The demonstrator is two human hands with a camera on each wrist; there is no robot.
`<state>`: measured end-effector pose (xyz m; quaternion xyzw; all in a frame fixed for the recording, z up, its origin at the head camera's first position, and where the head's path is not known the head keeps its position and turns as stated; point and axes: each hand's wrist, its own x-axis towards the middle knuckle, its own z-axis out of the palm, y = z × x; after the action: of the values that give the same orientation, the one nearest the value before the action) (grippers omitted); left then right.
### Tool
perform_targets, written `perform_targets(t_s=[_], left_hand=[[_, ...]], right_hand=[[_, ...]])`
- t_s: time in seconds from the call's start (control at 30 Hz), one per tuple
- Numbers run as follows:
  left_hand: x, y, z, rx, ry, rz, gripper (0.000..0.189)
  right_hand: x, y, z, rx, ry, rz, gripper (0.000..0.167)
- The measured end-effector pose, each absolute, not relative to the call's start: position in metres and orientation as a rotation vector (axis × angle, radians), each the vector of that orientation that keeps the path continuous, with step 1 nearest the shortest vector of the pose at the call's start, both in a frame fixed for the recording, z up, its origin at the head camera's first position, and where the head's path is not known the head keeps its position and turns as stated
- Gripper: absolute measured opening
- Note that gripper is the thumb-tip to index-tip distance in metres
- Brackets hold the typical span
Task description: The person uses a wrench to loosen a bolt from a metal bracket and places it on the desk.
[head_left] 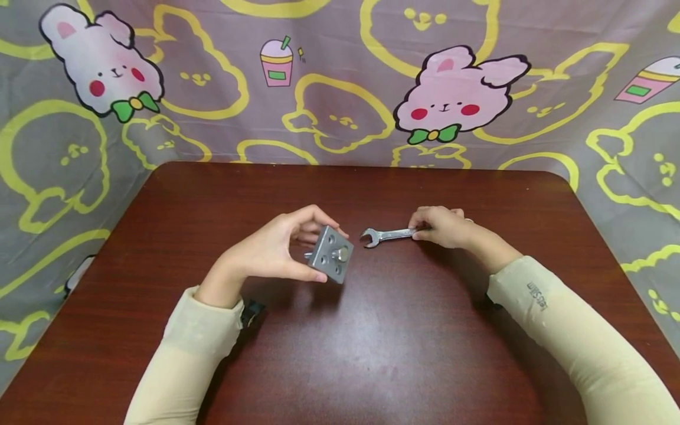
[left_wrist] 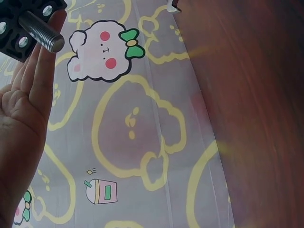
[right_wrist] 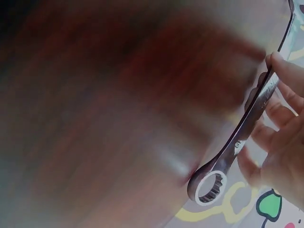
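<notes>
Here are 2 hands at work over the dark, reddish-brown surface [head_left: 340,360], and neither is idle! The left grip [head_left: 271,248] has a grey metal plate [head_left: 328,250], thumb along the near edge and fingers at the far edge, spread just as wide as the plate needs. That plate is tilted, raised above the surface, with holes showing around a bolt head [head_left: 343,254] that faces away from the left palm. And look at the other side: from the left wrist, a threaded shank [left_wrist: 42,33] juts straight out past the fingers, so the bolt runs right through!

Over to the right grip [head_left: 446,227], closed down tight in a pinch, and it's a wrench [head_left: 390,235], thumb on this side, fingers behind. The open end [head_left: 370,238] reaches out from the right grip toward the left, near the plate but apart from it. The ring end [right_wrist: 194,186] pokes out free on the palm side of that same grip. Whether the wrench touches the surface below, I cannot tell.

Behind both grips hangs a grey cloth [head_left: 212,23] with yellow outlines and 2 rabbits in green bows; nearer than the grips, the pale sleeves [head_left: 180,348] run back, lettering on the right cuff [head_left: 510,283].
</notes>
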<state>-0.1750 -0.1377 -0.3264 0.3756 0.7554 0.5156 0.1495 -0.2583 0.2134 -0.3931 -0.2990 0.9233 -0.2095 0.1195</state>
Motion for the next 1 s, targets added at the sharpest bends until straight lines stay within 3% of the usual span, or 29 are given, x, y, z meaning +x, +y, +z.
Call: perform_targets(t_s=[0.17, 0.37, 0.67, 1.0], left_hand=[[-0.177, -0.134, -0.324, 1.045, 2.188, 1.483, 0.067], [-0.179, -0.126, -0.325, 1.026, 2.248, 1.497, 0.068], [-0.177, -0.113, -0.322, 0.933, 2.427, 1.535, 0.068], [-0.17, -0.103, -0.324, 0.886, 2.634, 1.511, 0.067]], right_hand=[[-0.262, 0.21, -0.393, -1.031, 2.693, -0.636, 0.013], [-0.262, 0.206, -0.383, -0.996, 2.731, -0.687, 0.013], [-0.204, 0.153, -0.331, -0.848, 2.712, -1.286, 0.011], [-0.175, 0.126, -0.336, -0.739, 2.609, -1.664, 0.014]])
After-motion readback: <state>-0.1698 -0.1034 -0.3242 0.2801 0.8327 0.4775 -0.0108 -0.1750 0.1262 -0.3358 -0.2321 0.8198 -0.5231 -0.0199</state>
